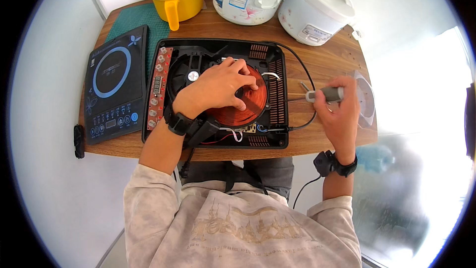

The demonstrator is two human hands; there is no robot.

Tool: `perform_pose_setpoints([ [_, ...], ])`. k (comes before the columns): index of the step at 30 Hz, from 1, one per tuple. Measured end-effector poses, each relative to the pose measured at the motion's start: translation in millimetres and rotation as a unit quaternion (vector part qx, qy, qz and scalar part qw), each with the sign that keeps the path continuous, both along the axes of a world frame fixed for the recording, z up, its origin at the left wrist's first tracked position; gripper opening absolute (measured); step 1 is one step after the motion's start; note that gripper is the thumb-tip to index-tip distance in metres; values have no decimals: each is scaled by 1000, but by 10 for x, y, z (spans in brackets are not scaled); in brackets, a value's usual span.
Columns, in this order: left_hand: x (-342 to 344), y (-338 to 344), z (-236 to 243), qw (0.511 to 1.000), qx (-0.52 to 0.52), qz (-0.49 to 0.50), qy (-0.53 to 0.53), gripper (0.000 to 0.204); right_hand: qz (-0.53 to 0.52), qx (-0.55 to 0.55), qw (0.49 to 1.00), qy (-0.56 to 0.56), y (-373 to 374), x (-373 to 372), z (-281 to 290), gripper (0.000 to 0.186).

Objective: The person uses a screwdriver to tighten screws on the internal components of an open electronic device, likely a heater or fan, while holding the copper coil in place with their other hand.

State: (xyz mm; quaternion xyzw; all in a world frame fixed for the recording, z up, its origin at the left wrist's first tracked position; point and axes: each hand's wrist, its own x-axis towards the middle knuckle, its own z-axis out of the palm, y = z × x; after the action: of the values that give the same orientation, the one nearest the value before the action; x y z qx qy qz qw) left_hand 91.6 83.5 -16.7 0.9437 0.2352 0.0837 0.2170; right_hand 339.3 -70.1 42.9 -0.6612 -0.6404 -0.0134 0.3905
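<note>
Before me lies an opened induction cooker base (225, 44), a black housing with a round copper coil (258, 106) inside. My left hand (220, 87) rests over the coil, its fingers bent and apart, the thumb and a fingertip at the winding. Along the housing's left side runs a red circuit board (159, 84) with a small display. My right hand (341, 111) is closed around the grey handle of a screwdriver (331, 94), right of the housing. Its thin shaft points left toward the vented edge; I cannot tell where the tip ends.
The cooker's black top panel (113, 84) lies at left, partly on a green mat (130, 20). A yellow lidded pot (186, 7) and two white rice cookers (253, 0) stand behind. A clear dish (366, 100) sits at the right table edge, and a black cord (303, 67) loops beside the housing.
</note>
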Motion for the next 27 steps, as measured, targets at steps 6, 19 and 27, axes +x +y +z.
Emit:
perform_pose_setpoints([
  [6, 21, -5, 5, 1000, 0, 8, 0, 52, -16, 52, 980, 194, -30, 20, 5, 32],
  [19, -2, 5, -10, 1000, -6, 5, -2, 51, 3, 9, 986, 167, 11, 72, -159, 33],
  [27, 2, 8, -34, 1000, -4, 2, -4, 51, 11, 33, 987, 156, 37, 51, -180, 32],
])
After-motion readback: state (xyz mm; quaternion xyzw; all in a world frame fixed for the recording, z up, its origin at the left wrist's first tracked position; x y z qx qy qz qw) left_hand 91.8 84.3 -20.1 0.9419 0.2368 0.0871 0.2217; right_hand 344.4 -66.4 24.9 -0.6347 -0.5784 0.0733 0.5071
